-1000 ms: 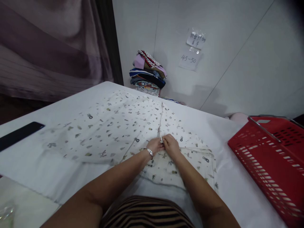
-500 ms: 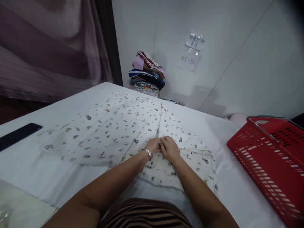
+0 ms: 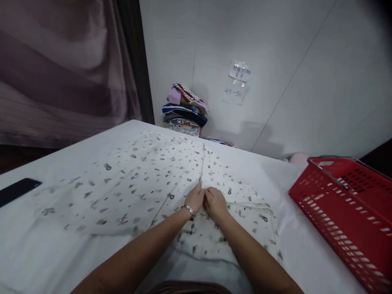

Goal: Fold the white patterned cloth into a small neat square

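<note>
A thin white cloth (image 3: 122,200), printed with small plants and animals in green and grey, lies spread over the white table. A straight seam or closure (image 3: 202,162) runs from its far edge towards me and ends at my fingers. My left hand (image 3: 194,200), with a silvery bracelet at the wrist, is closed and pinches the cloth there. Right beside it, touching, my right hand (image 3: 216,204) is closed on the same spot with its fingers curled. The fingertips hide the exact bit they grip. A folded-over part of the cloth lies under my wrists.
At the right stands a red plastic basket (image 3: 339,228) with a metal handle. A dark flat object (image 3: 18,191) lies at the left edge. Folded clothes (image 3: 185,108) are stacked beyond the table by the wall, below paper signs (image 3: 234,93). A curtain (image 3: 61,73) hangs at left.
The view has tilted up, so table and cloth sit lower in the picture. Both hands stay together at the seam, with the fingers slightly shifted.
</note>
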The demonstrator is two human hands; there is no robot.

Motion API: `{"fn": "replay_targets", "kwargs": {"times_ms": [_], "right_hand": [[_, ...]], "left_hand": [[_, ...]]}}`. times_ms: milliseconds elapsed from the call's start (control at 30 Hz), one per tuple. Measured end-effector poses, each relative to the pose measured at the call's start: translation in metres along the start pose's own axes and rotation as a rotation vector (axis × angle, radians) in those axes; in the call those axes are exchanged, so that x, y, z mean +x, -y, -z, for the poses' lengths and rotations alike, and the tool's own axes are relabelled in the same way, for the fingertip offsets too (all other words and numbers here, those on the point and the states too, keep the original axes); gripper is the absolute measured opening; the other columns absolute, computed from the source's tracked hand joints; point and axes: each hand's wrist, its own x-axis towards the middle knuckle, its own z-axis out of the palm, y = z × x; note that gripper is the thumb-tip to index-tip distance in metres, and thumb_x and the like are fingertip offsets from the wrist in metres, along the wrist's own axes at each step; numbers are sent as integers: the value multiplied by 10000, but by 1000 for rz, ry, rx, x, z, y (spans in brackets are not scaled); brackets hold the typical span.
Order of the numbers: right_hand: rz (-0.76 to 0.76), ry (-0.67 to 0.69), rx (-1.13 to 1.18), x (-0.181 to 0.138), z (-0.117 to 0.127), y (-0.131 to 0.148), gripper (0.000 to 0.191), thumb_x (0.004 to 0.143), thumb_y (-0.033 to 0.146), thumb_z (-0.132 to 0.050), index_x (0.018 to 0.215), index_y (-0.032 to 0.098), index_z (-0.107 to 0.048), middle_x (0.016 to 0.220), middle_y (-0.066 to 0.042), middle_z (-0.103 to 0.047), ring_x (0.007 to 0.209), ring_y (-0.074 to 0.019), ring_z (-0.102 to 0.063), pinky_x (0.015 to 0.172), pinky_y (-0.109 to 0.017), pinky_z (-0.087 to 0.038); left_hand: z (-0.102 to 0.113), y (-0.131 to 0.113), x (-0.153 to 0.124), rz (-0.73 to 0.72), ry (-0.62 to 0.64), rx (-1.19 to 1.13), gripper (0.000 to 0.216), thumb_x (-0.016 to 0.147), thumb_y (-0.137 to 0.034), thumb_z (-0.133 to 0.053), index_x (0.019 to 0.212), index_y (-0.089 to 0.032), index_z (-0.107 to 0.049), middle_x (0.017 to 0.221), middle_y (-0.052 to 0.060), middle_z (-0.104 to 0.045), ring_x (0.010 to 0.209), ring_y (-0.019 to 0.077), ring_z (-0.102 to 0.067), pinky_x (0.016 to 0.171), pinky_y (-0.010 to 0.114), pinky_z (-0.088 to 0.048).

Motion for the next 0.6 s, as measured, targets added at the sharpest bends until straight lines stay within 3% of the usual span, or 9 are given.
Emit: {"fn": "replay_targets", "kwargs": {"times_ms": [100,233,333,467,600], "right_hand": [[-3,21,61,9,13,-11,197,850,126,-465,949,169,-629,861,-75,-587,793,-193,-506,705,-301,-391],[-70,-2,254,37,48,-52,232,848,129,-441,910,211,-649,846,-31,-615,789,-156,-550,714,-258,-415],[-276,-17,210,72,86,-110,223,819,136,-469,849,203,-680,853,-37,-654,791,-159,-576,715,-256,-422],[-628,29,10,121,133,-203,145,794,196,-564,812,172,-706,802,-82,-681,760,-183,-601,678,-267,-420],[-749,-60,-13,147,146,-272,84,801,182,-620,825,131,-683,845,-117,-667,825,-207,-617,739,-322,-454]], "left_hand": [[-2,-13,0,-163,-34,184,362,742,-223,-601,1104,-204,-608,992,100,-680,1148,287,-530,1003,352,-354],[-4,-24,-3,-259,90,210,535,748,-318,-624,1267,-255,-511,781,42,-686,974,286,-616,923,373,-419],[-2,-18,-5,-362,151,383,477,730,-354,-646,1194,-272,-573,970,57,-691,967,278,-610,968,396,-399],[4,4,3,-526,205,579,278,731,-310,-629,998,-245,-675,1161,88,-634,1146,280,-521,1082,415,-306],[10,22,12,-637,280,823,353,745,-261,-567,1085,-243,-663,1246,91,-593,1228,290,-464,1110,473,-276]]}}
